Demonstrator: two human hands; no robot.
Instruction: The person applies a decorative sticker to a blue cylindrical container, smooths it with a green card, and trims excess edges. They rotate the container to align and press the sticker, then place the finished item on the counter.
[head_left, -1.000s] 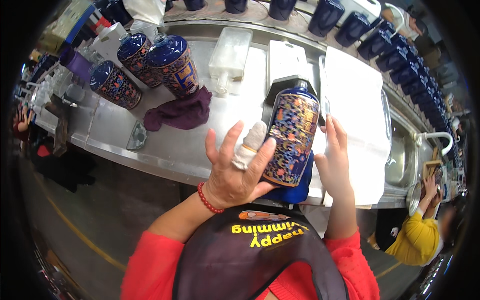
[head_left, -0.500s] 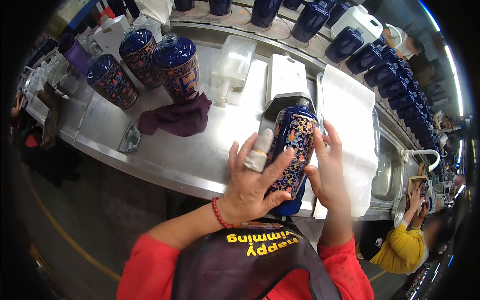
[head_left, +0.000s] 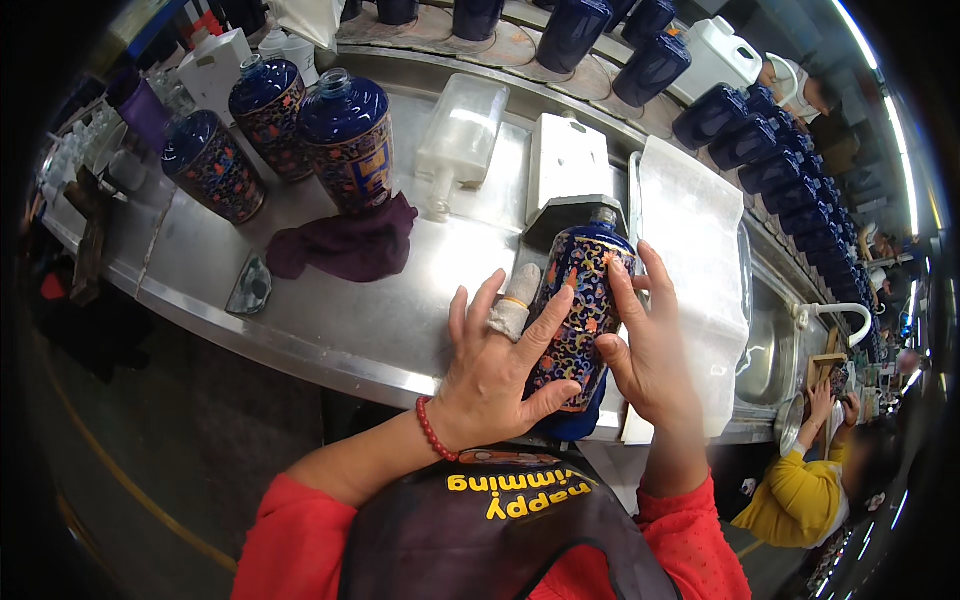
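A dark blue bottle [head_left: 584, 325] with an orange, gold and multicoloured floral pattern leans on a metal-topped support [head_left: 575, 210], its glass neck pointing away from me. My left hand [head_left: 490, 375] rests on its left side with fingers spread, index fingertip on the pattern. One finger of that hand wears a grey cloth wrap [head_left: 511, 315] held by a band. My right hand [head_left: 650, 355] touches the bottle's right side, fingers extended and the index fingertip on the patterned face. Blue cloth [head_left: 578, 420] shows beneath the bottle's lower end.
On the steel counter [head_left: 300, 320] stand patterned bottles [head_left: 345, 145] beside a purple cloth [head_left: 350, 240]. A clear glass bottle [head_left: 460, 135], white jug [head_left: 568, 160] and white sheet [head_left: 690, 260] lie farther in. Plain blue bottles [head_left: 575, 35] line a conveyor. A person in yellow [head_left: 805, 495] works right.
My right index finger has moved in from the bottle's right edge onto its patterned face. My left hand stays nearly in place. Plain blue bottles on the conveyor have shifted right.
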